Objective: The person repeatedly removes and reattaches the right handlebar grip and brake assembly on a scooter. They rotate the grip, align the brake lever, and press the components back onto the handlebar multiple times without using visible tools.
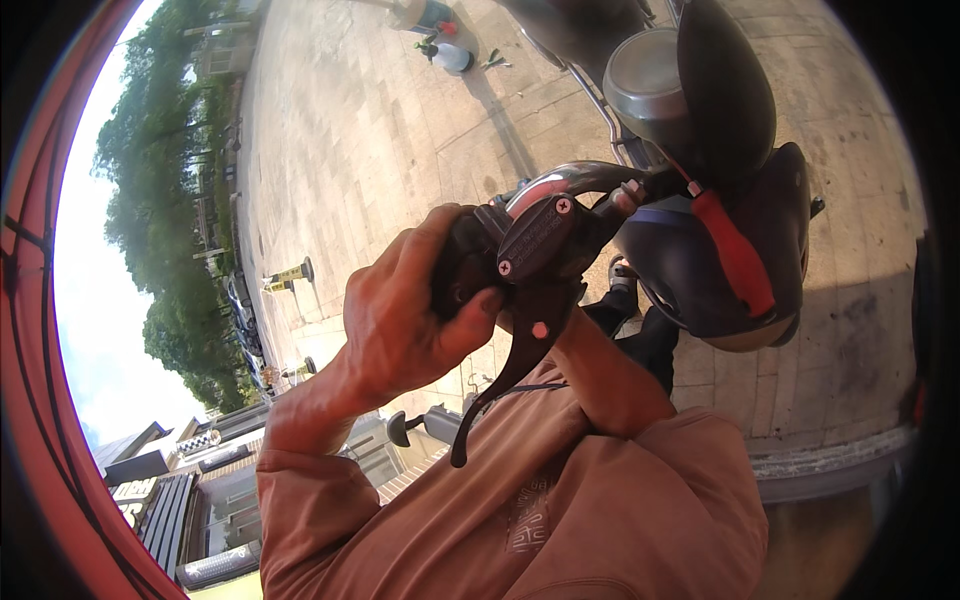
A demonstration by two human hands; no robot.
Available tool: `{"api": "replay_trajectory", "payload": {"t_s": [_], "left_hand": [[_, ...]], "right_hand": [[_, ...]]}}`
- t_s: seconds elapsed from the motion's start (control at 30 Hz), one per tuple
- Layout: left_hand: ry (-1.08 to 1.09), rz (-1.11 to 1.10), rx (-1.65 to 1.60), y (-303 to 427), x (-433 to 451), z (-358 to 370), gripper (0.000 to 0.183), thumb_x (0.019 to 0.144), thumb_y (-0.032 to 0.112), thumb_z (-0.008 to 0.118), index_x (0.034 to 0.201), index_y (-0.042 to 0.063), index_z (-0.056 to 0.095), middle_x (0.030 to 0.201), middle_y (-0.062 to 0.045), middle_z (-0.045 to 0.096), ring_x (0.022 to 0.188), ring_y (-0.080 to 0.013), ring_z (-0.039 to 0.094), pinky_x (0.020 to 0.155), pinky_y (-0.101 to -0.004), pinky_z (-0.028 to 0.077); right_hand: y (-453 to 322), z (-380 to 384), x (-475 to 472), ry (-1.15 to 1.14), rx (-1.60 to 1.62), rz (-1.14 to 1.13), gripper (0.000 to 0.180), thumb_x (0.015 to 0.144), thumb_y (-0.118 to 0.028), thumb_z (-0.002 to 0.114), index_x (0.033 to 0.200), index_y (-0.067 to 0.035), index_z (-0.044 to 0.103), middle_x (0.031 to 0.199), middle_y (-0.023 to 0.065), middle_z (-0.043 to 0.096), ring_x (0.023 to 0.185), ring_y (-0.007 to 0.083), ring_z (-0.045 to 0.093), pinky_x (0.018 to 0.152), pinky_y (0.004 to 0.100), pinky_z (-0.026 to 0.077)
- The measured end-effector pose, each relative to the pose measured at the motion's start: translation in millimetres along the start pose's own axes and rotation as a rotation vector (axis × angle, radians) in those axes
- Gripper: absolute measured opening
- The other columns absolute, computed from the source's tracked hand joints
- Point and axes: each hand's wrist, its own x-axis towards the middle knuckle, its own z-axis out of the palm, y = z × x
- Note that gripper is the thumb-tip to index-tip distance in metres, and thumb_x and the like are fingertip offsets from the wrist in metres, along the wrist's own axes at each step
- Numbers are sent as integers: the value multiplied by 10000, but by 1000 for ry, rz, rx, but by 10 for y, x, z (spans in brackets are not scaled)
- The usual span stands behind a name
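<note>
My left hand (409, 300) is wrapped around a black handlebar control housing (469, 259), with the thumb pressed on its near side. Beside it sits a brake master cylinder (534, 234), its cap held by two cross-head screws. A black brake lever (495, 394) curves down from there towards my shirt. My right forearm (611, 375) reaches up behind the lever; the hand itself is mostly hidden, so its grip cannot be made out. A screwdriver with a red handle (733, 255) rests by the handlebar, its shaft pointing up at the mirror.
A black rear-view mirror (726, 90), a silver round housing (649, 71) and a dark scooter body part (720, 247) stand to the right. On the paving (360, 150) are a spray bottle (451, 57) and a bucket (424, 15). A red canopy (30, 315) borders the left.
</note>
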Motion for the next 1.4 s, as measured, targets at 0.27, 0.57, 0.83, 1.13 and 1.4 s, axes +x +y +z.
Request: {"api": "replay_trajectory", "payload": {"t_s": [0.27, 0.57, 0.83, 1.13, 1.4], "left_hand": [[21, 31, 54, -15, -4, 29, 653, 811, 360, 737, 1295, -17, 514, 917, -204, 655, 714, -369, 673, 597, -418, 538], [-45, -37, -1, 5, 22, -13, 640, 811, 355, 739, 1271, -26, 509, 864, -206, 654, 698, -381, 667, 594, -421, 530], [-64, -63, 47, 43, 3, -27, 633, 836, 333, 729, 1283, -45, 490, 902, -221, 675, 745, -388, 692, 640, -424, 548], [-113, -19, 91, 88, 38, -58, 543, 894, 280, 674, 1287, -31, 464, 856, -172, 709, 754, -338, 718, 682, -377, 555], [-88, -94, 3, 137, 74, -56, 389, 917, 219, 597, 1220, -18, 542, 819, -161, 713, 770, -289, 730, 708, -350, 550]], "right_hand": [[-253, 249, -13, 28, 270, -36, 655, 814, -125, 786, 1386, -76, 470, 1284, 67, 570, 1145, 164, 560, 930, 328, 505], [-348, 258, 27, 63, 334, 10, 560, 873, -117, 722, 1368, -52, 469, 1258, 84, 578, 1119, 165, 577, 904, 318, 528], [-345, 382, -4, 155, 29, -64, 620, 788, -15, 757, 1342, -41, 478, 1204, 63, 596, 1072, 141, 596, 881, 288, 533], [-382, 454, 103, -53, -56, -186, 534, 793, -50, 778, 1265, -8, 532, 1133, 60, 629, 1036, 137, 618, 889, 293, 536], [-305, 491, 120, 87, -375, -38, 338, 933, -225, 700, 1184, -22, 598, 991, 28, 658, 960, 103, 628, 891, 296, 532]]}}
